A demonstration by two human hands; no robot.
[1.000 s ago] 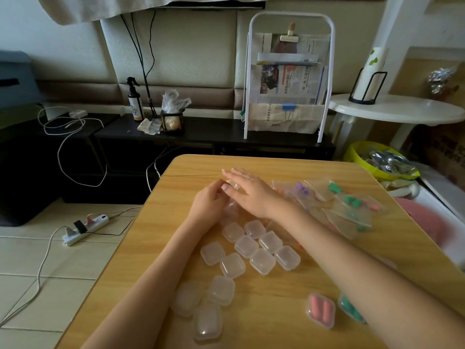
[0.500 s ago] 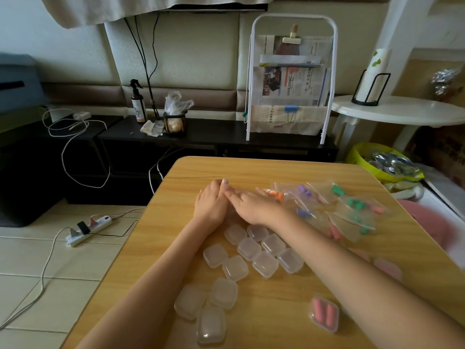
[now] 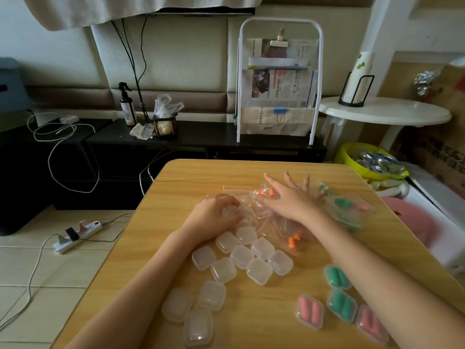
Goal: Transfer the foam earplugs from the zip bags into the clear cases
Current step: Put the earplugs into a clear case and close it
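A pile of zip bags (image 3: 274, 220) with orange, green and pink foam earplugs lies mid-table. My right hand (image 3: 289, 200) lies spread on the bags, fingers straight. To its left, my left hand (image 3: 214, 215) curls its fingers round a clear case (image 3: 230, 211). Several empty clear cases (image 3: 241, 255) sit in a cluster in front of my hands. At the near right lie several filled cases: two with green earplugs (image 3: 337, 277) and two with pink earplugs (image 3: 309, 311).
The wooden table (image 3: 176, 187) has rounded corners; its left edge drops to a tiled floor with a power strip (image 3: 78, 231). A newspaper rack (image 3: 279, 89) stands on a black bench behind. A yellow bowl (image 3: 352, 152) and white side table (image 3: 385, 112) stand right.
My right hand has moved rightward off my left hand and spread over the zip bags. My left hand has curled round a clear case. The view tilted, showing more filled cases.
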